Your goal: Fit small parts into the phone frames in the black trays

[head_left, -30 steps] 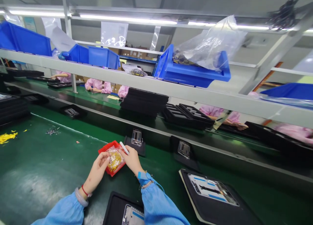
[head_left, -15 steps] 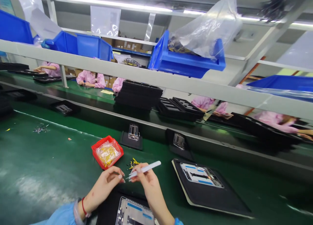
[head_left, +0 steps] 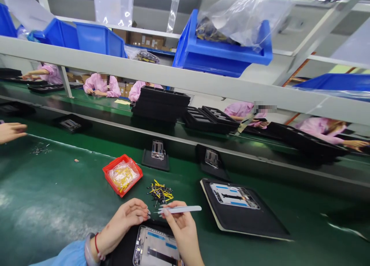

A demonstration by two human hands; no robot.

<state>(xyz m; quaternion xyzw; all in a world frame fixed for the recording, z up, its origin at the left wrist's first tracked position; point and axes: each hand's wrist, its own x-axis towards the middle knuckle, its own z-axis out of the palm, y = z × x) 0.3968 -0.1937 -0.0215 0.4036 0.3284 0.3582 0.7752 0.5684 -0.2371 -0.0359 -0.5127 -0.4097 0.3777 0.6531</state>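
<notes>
Fingers [head_left: 170,215] of the right hand [head_left: 183,231] clenched on white tweezers [head_left: 179,209], tips directed toward the left hand [head_left: 121,221], whose fingers [head_left: 138,209] curl loosely and grasp nothing visible. Both hands lie just above a phone frame [head_left: 153,246] resting in a black tray [head_left: 162,223] on the green desk [head_left: 52,189]. Beyond the phone frame lies a loose pile of small yellow-and-black parts [head_left: 160,192]; further beyond it and to the left sits a red tray [head_left: 122,174] holding a plastic bag of yellow parts [head_left: 121,175]. To its right, a second phone frame [head_left: 234,196] lies on a black mat [head_left: 245,223].
</notes>
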